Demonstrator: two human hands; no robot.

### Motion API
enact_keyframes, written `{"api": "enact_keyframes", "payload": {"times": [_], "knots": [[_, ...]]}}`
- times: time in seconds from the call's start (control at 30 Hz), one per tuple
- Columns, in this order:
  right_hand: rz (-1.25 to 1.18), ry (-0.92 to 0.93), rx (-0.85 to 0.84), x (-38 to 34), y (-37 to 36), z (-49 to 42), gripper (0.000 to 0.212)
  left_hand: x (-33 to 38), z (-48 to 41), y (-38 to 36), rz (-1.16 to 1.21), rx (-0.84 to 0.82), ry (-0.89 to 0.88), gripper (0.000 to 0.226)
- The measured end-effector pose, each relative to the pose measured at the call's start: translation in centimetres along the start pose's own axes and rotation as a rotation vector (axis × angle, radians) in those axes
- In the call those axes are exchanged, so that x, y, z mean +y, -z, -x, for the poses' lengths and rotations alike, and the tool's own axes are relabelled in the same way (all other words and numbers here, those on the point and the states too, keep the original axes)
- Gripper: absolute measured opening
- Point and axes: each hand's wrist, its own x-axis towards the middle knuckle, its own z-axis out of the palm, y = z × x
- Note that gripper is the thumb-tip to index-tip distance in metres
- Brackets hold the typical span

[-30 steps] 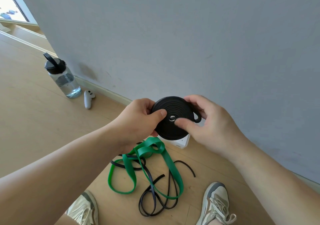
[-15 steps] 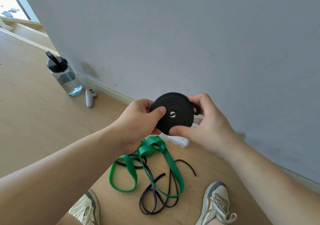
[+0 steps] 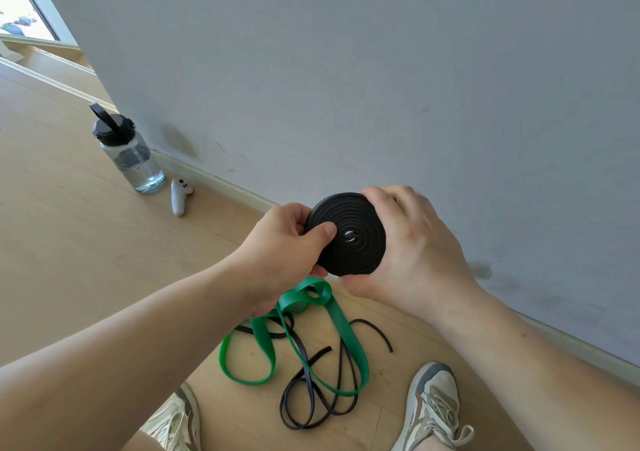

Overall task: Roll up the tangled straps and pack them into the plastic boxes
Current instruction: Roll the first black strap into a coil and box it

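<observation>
Because the right hand [image 3: 412, 246] cups the coil from its right side, that part of the rim is hidden, as are most of its fingers. The left hand [image 3: 280, 246] hides its fingers behind the coil too, and only its thumb shows, pressed flat on the near face. Both hands are clamped on the rolled black strap [image 3: 349, 242], held in the air in front of the grey wall [image 3: 381, 69]. It is a flat disc of matte, rubbery band wound in tight concentric rings, with a small S-shaped gap at the centre. Below it, on the pale wooden floor [image 3: 86, 242], a wide, smooth green strap [image 3: 343, 332] lies in loose loops, tangled with a thin black strap [image 3: 311, 402] whose far part passes out of sight under the left wrist. Two worn grey-and-cream trainers [image 3: 433, 405] are cut off by the near edge. Far left, a clear water bottle [image 3: 128, 152] with a black lid stands by the skirting board, with a white controller [image 3: 179, 196] just beside it.
</observation>
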Motion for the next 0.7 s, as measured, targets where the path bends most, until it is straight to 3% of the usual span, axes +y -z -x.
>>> {"api": "enact_keyframes", "payload": {"times": [0.13, 0.7], "knots": [[0.02, 0.105, 0.101, 0.14, -0.22, -0.16, 0.089, 0.12, 0.11, 0.1, -0.059, 0.008, -0.038, 0.011], [0.006, -0.003, -0.006, -0.28, -0.84, 0.27, 0.091, -0.44, -0.01, 0.11, -0.093, 0.007, -0.053, 0.01]]}}
